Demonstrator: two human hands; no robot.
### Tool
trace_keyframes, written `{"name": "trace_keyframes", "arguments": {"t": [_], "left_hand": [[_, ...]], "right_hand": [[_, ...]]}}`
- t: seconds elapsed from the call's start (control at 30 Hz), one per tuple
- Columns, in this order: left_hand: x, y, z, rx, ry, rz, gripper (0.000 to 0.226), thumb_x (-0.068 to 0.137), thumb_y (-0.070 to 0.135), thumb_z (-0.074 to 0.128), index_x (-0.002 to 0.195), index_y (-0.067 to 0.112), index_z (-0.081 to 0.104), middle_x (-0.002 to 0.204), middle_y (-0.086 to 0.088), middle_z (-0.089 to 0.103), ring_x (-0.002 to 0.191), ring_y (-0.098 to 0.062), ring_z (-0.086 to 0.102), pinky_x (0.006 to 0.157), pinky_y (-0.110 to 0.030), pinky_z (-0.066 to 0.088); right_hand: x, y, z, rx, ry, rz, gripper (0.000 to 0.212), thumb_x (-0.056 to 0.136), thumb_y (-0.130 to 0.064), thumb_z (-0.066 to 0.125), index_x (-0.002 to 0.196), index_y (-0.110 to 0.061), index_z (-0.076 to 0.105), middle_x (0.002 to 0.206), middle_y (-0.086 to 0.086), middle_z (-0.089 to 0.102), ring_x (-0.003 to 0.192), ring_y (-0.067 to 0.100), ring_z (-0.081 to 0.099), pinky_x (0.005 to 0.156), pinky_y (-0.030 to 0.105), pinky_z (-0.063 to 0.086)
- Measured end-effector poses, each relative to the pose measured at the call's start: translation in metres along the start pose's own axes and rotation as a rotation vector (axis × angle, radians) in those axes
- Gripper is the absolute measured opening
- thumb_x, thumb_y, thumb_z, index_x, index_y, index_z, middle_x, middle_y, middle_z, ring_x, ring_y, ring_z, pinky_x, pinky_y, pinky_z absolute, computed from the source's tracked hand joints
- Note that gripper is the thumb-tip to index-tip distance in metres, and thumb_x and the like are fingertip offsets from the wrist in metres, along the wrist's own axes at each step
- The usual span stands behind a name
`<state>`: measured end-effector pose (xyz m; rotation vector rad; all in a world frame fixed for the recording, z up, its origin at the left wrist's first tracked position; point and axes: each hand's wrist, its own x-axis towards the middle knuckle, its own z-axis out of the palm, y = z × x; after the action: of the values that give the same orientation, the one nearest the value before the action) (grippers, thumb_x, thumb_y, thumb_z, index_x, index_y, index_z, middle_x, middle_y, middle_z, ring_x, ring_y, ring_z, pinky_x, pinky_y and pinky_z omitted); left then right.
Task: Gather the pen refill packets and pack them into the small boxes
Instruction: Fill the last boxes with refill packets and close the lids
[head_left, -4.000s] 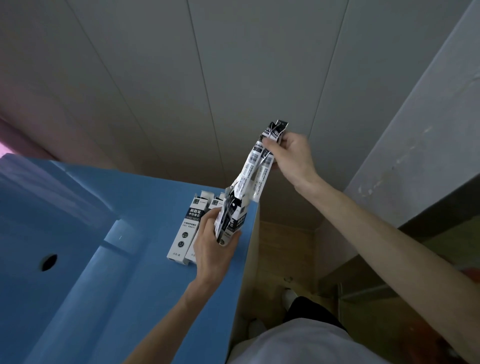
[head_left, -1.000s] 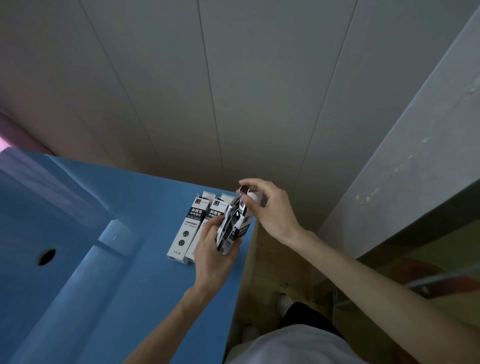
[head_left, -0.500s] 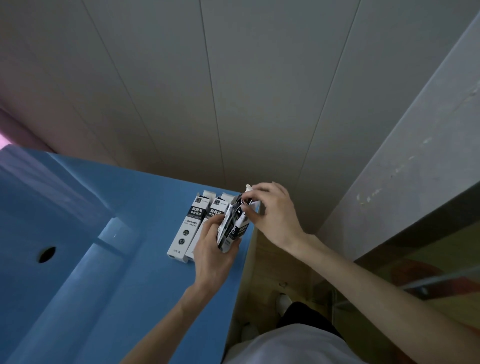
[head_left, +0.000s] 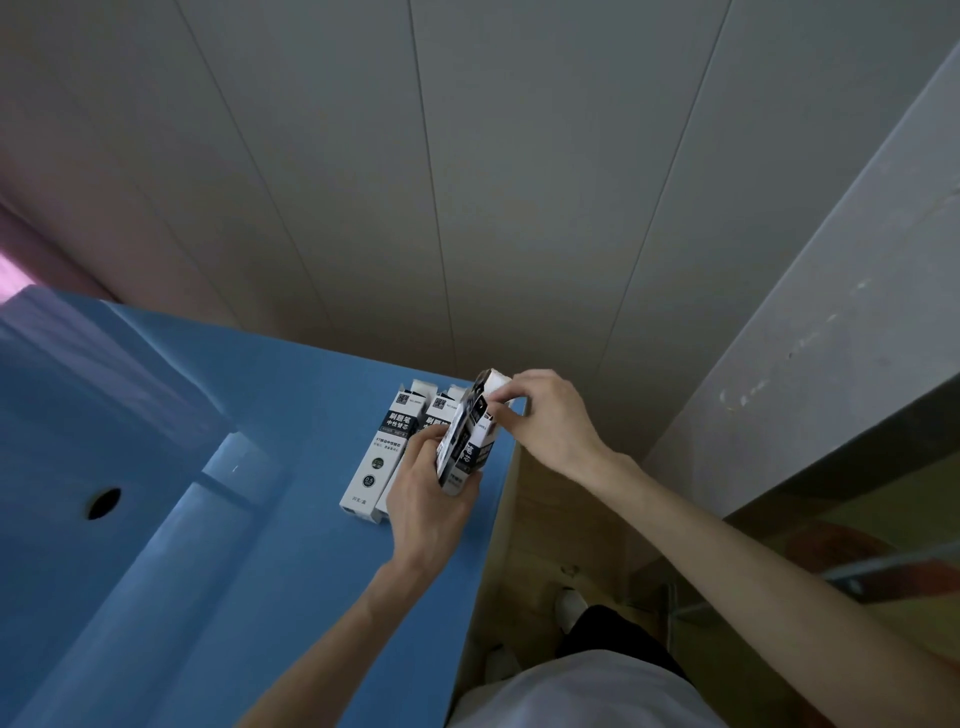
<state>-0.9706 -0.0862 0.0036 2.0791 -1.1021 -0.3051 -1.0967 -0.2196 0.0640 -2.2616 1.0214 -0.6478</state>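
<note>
Two small boxes (head_left: 378, 453) lie side by side on the blue desk (head_left: 218, 545) (sealed? can't tell). My left hand (head_left: 423, 501) grips a third box (head_left: 468, 434) upright; my right hand (head_left: 545, 415) pinches its top flap, closing still unfinished.

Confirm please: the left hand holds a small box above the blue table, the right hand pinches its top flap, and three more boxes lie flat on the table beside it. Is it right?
Not quite. The head view shows two boxes lying flat on the blue table, not three. The rest holds: the left hand holds the small box, and the right hand pinches its top flap.
</note>
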Motion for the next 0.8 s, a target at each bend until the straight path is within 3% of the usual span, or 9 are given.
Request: {"name": "trace_keyframes", "arguments": {"t": [0.1, 0.17, 0.37, 0.5, 0.6, 0.67, 0.73, 0.8], "left_hand": [[0.006, -0.002, -0.001, 0.019, -0.021, -0.011, 0.04, 0.081, 0.035, 0.079, 0.117, 0.027, 0.064, 0.126, 0.021, 0.056, 0.102, -0.004, 0.06, 0.071, -0.026, 0.046], [0.008, -0.003, -0.002, 0.045, -0.03, -0.009, 0.038, 0.082, 0.036, 0.078, 0.116, 0.028, 0.064, 0.125, 0.019, 0.057, 0.102, -0.006, 0.061, 0.071, -0.028, 0.049], [0.016, -0.008, 0.001, -0.015, -0.084, -0.115, 0.032, 0.079, 0.033, 0.082, 0.106, 0.026, 0.065, 0.107, 0.014, 0.061, 0.091, -0.011, 0.061, 0.068, -0.031, 0.048], [0.021, -0.016, -0.004, -0.247, -0.087, -0.234, 0.009, 0.087, 0.034, 0.075, 0.087, 0.032, 0.066, 0.082, 0.01, 0.065, 0.075, -0.012, 0.063, 0.063, -0.035, 0.05], [0.027, -0.015, -0.019, -0.491, -0.157, -0.304, 0.024, 0.097, 0.024, 0.067, 0.073, 0.025, 0.066, 0.067, 0.007, 0.062, 0.064, -0.012, 0.058, 0.058, -0.029, 0.047], [0.032, -0.009, -0.031, -0.645, -0.251, -0.397, 0.026, 0.101, 0.025, 0.062, 0.079, 0.011, 0.062, 0.064, 0.0, 0.058, 0.055, -0.015, 0.051, 0.047, -0.025, 0.041], [0.035, -0.008, -0.041, -0.772, -0.377, -0.522, 0.03, 0.105, 0.034, 0.053, 0.085, 0.012, 0.055, 0.065, 0.0, 0.054, 0.046, -0.011, 0.037, 0.041, -0.021, 0.028], [0.038, -0.014, -0.046, -0.943, -0.481, -0.588, 0.034, 0.106, 0.039, 0.042, 0.088, 0.013, 0.055, 0.072, -0.002, 0.053, 0.043, -0.009, 0.029, 0.038, -0.02, 0.021]], "right_hand": [[0.0, -0.006, 0.007, 0.009, -0.001, 0.012, 0.016, 0.096, -0.022, 0.071, 0.109, -0.018, 0.079, 0.107, -0.006, 0.072, 0.113, 0.01, 0.057, 0.096, 0.026, 0.043], [0.003, -0.008, 0.013, 0.002, -0.03, -0.016, 0.025, 0.095, -0.013, 0.07, 0.12, -0.015, 0.073, 0.1, -0.009, 0.072, 0.109, 0.013, 0.061, 0.096, 0.029, 0.046], [0.026, 0.003, 0.03, -0.036, -0.4, 0.182, 0.039, 0.103, -0.017, 0.055, 0.142, -0.013, 0.058, 0.124, 0.001, 0.073, 0.122, 0.021, 0.065, 0.105, 0.037, 0.048], [0.027, 0.011, 0.04, 0.028, -0.544, 0.232, 0.046, 0.105, -0.024, 0.057, 0.149, -0.012, 0.049, 0.145, 0.006, 0.06, 0.133, 0.022, 0.057, 0.112, 0.036, 0.044], [0.014, 0.022, 0.05, 0.011, -0.616, 0.171, 0.056, 0.098, -0.035, 0.066, 0.149, -0.018, 0.048, 0.146, 0.005, 0.057, 0.128, 0.021, 0.058, 0.112, 0.047, 0.045], [0.003, 0.029, 0.056, -0.082, -0.614, 0.085, 0.067, 0.098, -0.04, 0.067, 0.155, -0.019, 0.04, 0.153, 0.006, 0.049, 0.14, 0.023, 0.044, 0.119, 0.046, 0.035], [-0.004, 0.034, 0.06, -0.148, -0.549, 0.046, 0.078, 0.097, -0.045, 0.066, 0.161, -0.019, 0.028, 0.164, 0.005, 0.033, 0.152, 0.022, 0.026, 0.124, 0.043, 0.021], [-0.005, 0.036, 0.061, -0.138, -0.468, 0.038, 0.081, 0.095, -0.047, 0.067, 0.16, -0.02, 0.028, 0.165, 0.002, 0.031, 0.152, 0.019, 0.024, 0.124, 0.042, 0.02]]}}
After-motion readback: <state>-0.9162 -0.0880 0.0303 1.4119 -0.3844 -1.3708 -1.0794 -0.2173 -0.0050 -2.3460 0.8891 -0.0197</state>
